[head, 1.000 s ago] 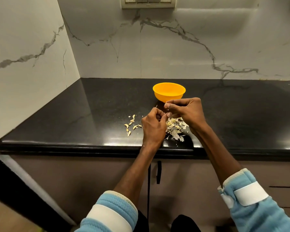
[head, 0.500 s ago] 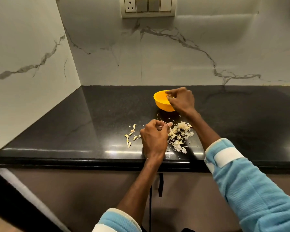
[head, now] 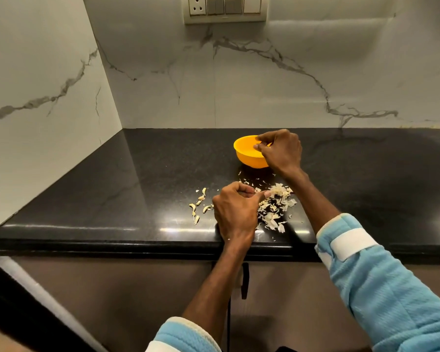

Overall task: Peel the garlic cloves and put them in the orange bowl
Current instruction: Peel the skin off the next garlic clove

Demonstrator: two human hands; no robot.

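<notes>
Two hands were at work on the black counter [head: 137,186]. The right hand [head: 281,152] hung over the orange bowl [head: 247,154], at 12 o'clock from the heap of dry skins [head: 276,207]. Its fingers were bent, with the tips close together just above the rim. If a clove was between them I could not tell, and the inside of the bowl looked only pale, so no clove could be made out there.

The left hand [head: 235,212] rested on the counter near the front edge. Its fingers were curled into the palm and the thumb was stretched out to 3 o'clock, touching the edge of the skins. What it kept inside the curl was hidden.

Several small pale pieces [head: 201,203] lay apart at 9 o'clock of the left hand. They could be cloves waiting or only scraps.

A garlic clove is, I judge, very light and firm, but smooth and a little slippery once it is bare. Its skin is thin and papery and breaks into flakes. It is best pinched by its flat sides with the fingertips, and the skin started at the hard root end. The bowl seemed to be light plastic, so a push on the rim could tip or slide it.
</notes>
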